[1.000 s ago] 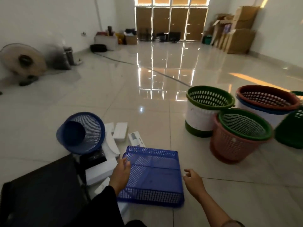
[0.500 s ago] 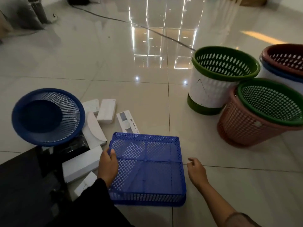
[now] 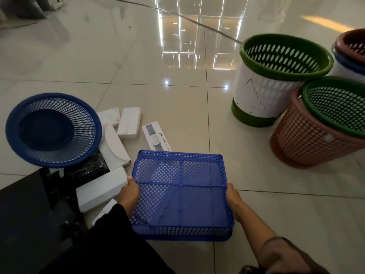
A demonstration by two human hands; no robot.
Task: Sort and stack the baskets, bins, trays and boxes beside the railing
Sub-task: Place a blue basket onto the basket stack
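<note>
Blue mesh tray (image 3: 181, 192) sits low over the tiled floor (image 3: 158, 76), between my hands: my left hand (image 3: 129, 194) grips its left rim, my right hand (image 3: 233, 198) grasps its right rim. White boxes (image 3: 129, 123) lie just left, beside a blue round basket (image 3: 52, 129).

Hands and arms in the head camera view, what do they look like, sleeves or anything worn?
Two bare hands, no gloves, rings or watch showing. The left hand comes out of a long black sleeve that reaches the wrist. The right hand has a bare forearm; a brownish sleeve is pushed up near the elbow. Its fingers are mostly hidden.
</note>
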